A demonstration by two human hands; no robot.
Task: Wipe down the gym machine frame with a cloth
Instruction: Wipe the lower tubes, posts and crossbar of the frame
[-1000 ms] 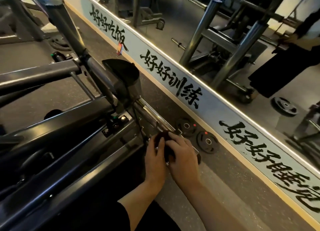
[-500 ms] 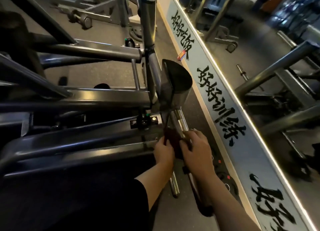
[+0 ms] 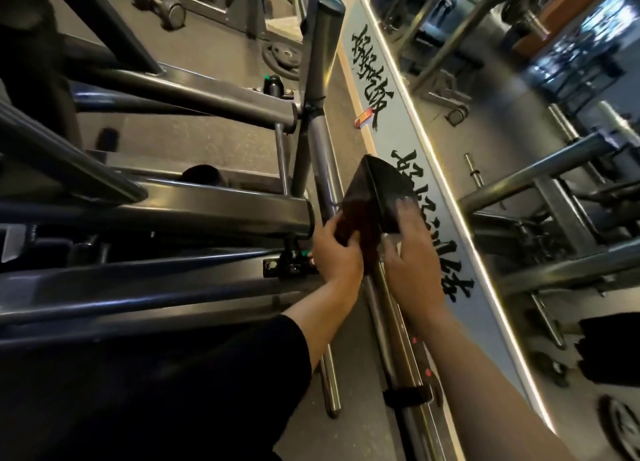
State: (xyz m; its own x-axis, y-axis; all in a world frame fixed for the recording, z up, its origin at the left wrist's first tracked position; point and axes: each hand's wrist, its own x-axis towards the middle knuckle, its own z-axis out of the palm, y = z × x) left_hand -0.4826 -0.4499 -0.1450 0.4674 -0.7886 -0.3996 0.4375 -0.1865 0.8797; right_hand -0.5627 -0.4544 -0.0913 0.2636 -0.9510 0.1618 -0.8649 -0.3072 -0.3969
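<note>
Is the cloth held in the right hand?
No, the left hand grips the dark cloth, while the right hand rests with straight fingers on the black plate.

The gym machine frame fills the left half of the picture, its beams running from the left edge toward the centre. A long bar slants from centre down to the lower middle. At centre a wedge-shaped guard sits on that bar, with the cloth against its left side. The left hand lies just left of the cloth, the right hand just right, fingertips on the guard. A lettered wall strip runs diagonally along the right, the mirror beyond it. A weight plate lies on the floor at upper centre.
</note>
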